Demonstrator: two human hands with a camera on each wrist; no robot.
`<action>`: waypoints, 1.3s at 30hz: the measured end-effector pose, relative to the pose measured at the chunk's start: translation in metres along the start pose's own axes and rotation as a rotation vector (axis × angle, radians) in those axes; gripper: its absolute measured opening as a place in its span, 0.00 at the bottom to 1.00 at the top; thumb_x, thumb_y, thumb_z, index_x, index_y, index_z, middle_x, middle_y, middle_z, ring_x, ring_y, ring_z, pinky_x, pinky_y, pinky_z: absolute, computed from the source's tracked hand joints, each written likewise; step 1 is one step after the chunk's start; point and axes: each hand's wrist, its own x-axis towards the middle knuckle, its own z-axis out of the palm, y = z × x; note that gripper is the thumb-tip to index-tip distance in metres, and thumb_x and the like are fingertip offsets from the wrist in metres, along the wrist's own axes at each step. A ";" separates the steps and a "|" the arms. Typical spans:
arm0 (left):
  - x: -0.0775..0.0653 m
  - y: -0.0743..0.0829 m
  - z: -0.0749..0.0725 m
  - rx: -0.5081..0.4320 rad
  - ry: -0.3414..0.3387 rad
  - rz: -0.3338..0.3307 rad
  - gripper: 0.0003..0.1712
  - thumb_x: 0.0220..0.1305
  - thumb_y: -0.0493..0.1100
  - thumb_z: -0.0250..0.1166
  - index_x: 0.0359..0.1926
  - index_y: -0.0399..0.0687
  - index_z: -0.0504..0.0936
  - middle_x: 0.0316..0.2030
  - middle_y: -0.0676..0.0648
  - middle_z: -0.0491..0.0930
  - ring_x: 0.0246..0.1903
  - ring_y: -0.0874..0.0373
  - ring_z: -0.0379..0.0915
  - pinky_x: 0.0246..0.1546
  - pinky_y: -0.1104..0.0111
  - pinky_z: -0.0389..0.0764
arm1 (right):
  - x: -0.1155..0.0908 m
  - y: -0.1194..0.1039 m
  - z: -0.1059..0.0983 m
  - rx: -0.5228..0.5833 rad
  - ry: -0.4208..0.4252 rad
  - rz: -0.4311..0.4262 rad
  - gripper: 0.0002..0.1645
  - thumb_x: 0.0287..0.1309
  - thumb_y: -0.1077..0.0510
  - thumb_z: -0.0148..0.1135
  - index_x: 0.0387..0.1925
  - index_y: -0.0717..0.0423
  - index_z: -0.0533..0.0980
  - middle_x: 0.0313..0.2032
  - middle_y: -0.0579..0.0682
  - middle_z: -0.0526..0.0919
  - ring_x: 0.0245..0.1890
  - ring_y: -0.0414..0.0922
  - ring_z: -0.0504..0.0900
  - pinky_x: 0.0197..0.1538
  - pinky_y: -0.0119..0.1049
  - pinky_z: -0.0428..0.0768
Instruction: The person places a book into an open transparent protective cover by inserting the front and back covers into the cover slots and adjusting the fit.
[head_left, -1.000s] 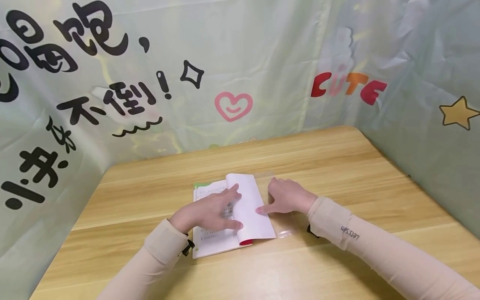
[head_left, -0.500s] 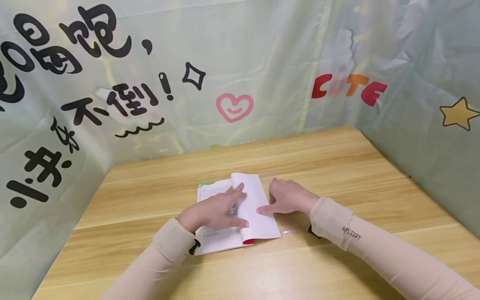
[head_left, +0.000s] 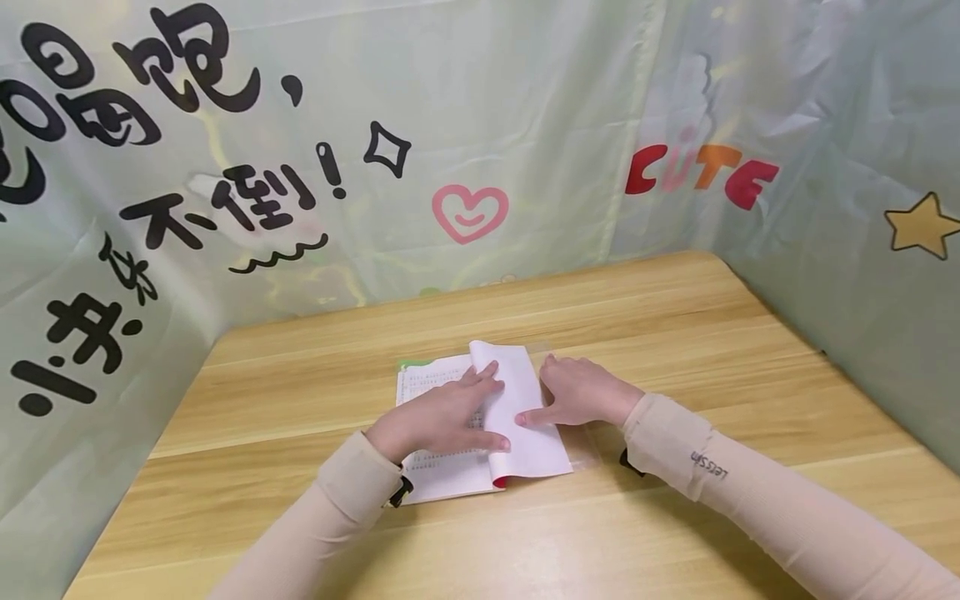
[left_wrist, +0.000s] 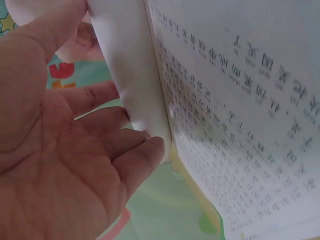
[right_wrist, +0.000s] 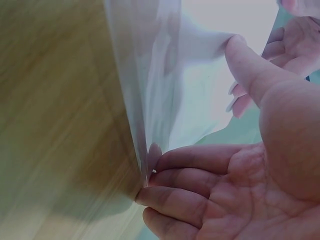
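A book [head_left: 450,483] lies open on the table, its printed page showing on the left. Its white cover flap [head_left: 528,425] curves over toward the right, with red at the bottom of the fold. Beyond the flap, a clear plastic book cover [right_wrist: 145,75] sticks out. My left hand [head_left: 442,417] reaches across the page; its spread thumb and fingers rest on the flap near the fold. On the flap's right side lies the thumb of my right hand [head_left: 581,392]. The other fingers of that hand curl at the plastic's edge, one fingertip showing behind it in the right wrist view.
The wooden table [head_left: 315,375] extends around the book on all sides. Pale printed curtains [head_left: 540,108] hang along its back and sides. A dark strap [head_left: 401,492] sits at the left wrist.
The book and its white flap have shifted right, farther over the clear plastic, and my left hand has moved right along with them. My right hand stays nearly in place.
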 end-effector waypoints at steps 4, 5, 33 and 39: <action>0.000 0.001 0.004 -0.033 0.047 0.021 0.51 0.59 0.67 0.61 0.72 0.40 0.59 0.73 0.40 0.42 0.70 0.41 0.39 0.65 0.56 0.53 | 0.000 0.003 0.000 0.029 -0.005 -0.002 0.48 0.47 0.25 0.61 0.48 0.65 0.74 0.30 0.50 0.75 0.26 0.44 0.73 0.30 0.35 0.71; -0.001 0.001 0.006 -0.041 0.064 0.025 0.51 0.59 0.67 0.61 0.73 0.39 0.59 0.73 0.40 0.41 0.70 0.42 0.39 0.65 0.56 0.53 | 0.000 0.004 0.000 0.038 -0.007 -0.002 0.47 0.47 0.25 0.61 0.47 0.64 0.74 0.31 0.50 0.76 0.26 0.44 0.74 0.31 0.36 0.72; -0.012 -0.014 0.018 -0.104 0.244 0.023 0.55 0.60 0.64 0.62 0.73 0.31 0.52 0.71 0.37 0.51 0.69 0.52 0.47 0.65 0.62 0.54 | 0.002 0.006 -0.004 0.079 -0.028 0.006 0.52 0.45 0.25 0.62 0.52 0.67 0.74 0.37 0.54 0.77 0.28 0.44 0.73 0.31 0.35 0.71; -0.010 -0.011 0.019 -0.105 0.230 0.017 0.55 0.61 0.64 0.62 0.73 0.30 0.52 0.71 0.37 0.49 0.69 0.52 0.46 0.65 0.63 0.54 | 0.002 0.006 -0.004 0.085 -0.025 0.002 0.48 0.45 0.25 0.62 0.47 0.65 0.74 0.25 0.49 0.72 0.24 0.42 0.71 0.26 0.33 0.68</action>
